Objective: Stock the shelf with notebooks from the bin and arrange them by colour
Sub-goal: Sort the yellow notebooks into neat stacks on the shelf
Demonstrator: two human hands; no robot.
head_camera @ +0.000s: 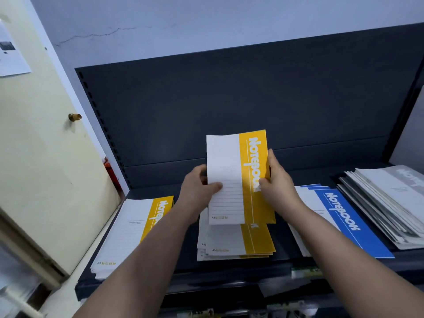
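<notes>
- At the lower left of the frame, a left yellow stack (128, 235) of notebooks is lying flat on the shelf (281, 246), its long axis running from the front edge back towards the rear panel.
- Just left of centre, our left grip (196, 191) is pinching the white edge of the held yellow notebook (236, 180), thumb lying across the cover and fingers going behind it.
- At the centre, we are holding that notebook upright, cover facing us, its long axis running up and down the frame and leaning slightly.
- Directly beneath it, the middle yellow pile (238, 242) is sitting loosely fanned on the shelf. The held notebook is hanging over the pile's far end, its lower edge overlapping it in the view; we cannot tell whether they are touching.
- We are judging that the coming move is turning on this: the pile is lying straight below both grips, equally near each, so the notebook needs tipping flat along the same axis.
- Just right of centre, our right grip (280, 182) is clasping the yellow edge, thumb on the printed band.
- Further right, a blue stack (344, 221) and then a grey stack (390, 198) are lying on the shelf.
- The bin is not showing.
</notes>
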